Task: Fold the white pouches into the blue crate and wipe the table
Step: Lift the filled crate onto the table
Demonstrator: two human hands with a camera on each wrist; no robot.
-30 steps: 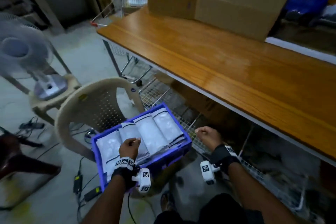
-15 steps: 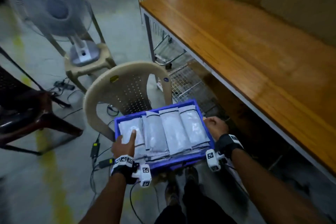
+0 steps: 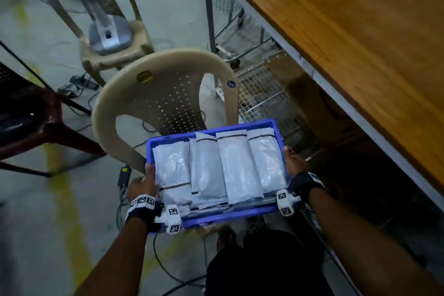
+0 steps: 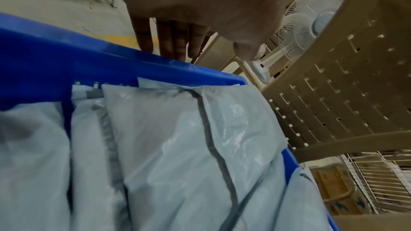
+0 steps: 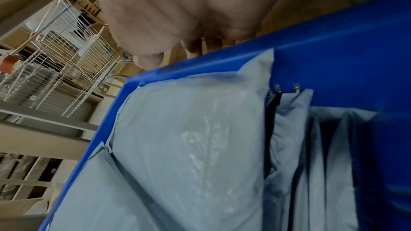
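A blue crate (image 3: 242,125) filled with several folded white pouches (image 3: 237,166) is held in front of me, over the seat of a beige plastic chair (image 3: 165,72). My left hand (image 3: 141,184) grips the crate's left wall, fingers (image 4: 171,41) down the outside of the rim (image 4: 115,53) and thumb over the top. My right hand (image 3: 294,162) grips the right wall the same way, its fingers (image 5: 195,46) behind the blue rim (image 5: 244,59). The pouches (image 4: 177,138) (image 5: 189,138) lie side by side and overlap.
The wooden table (image 3: 360,43) runs along the right, with a wire basket (image 3: 262,94) under it. A standing fan (image 3: 101,7) sits on a beige stool behind the chair. A dark red chair (image 3: 36,122) stands at the left. Cables (image 3: 125,190) lie on the floor.
Both hands moved from above and beside the crate onto its side walls and now grip it. The view tilted down and the crate sits nearer to me.
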